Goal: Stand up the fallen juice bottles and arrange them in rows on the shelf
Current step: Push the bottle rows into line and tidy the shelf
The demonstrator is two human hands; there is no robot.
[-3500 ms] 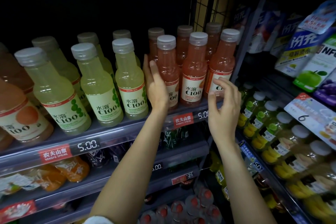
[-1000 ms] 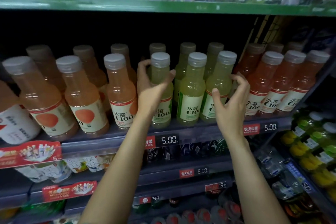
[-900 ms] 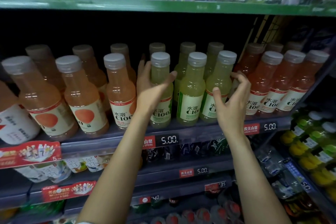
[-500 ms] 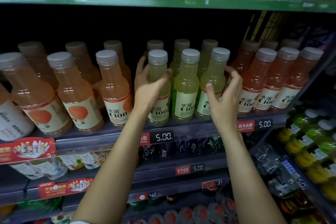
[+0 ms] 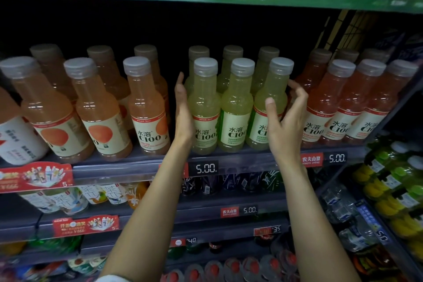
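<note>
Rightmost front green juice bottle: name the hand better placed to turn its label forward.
Right. The right hand is curled round that green bottle, thumb in front and fingers behind. The left hand lies flat by the leftmost green bottle, two bottles away.

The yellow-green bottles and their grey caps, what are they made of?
The yellow-green bottles look like clear, glossy plastic: the juice shows through and light glints on them. Their grey caps look like matte plastic with fine ridges round the side. The labels may be paper or film.
</note>
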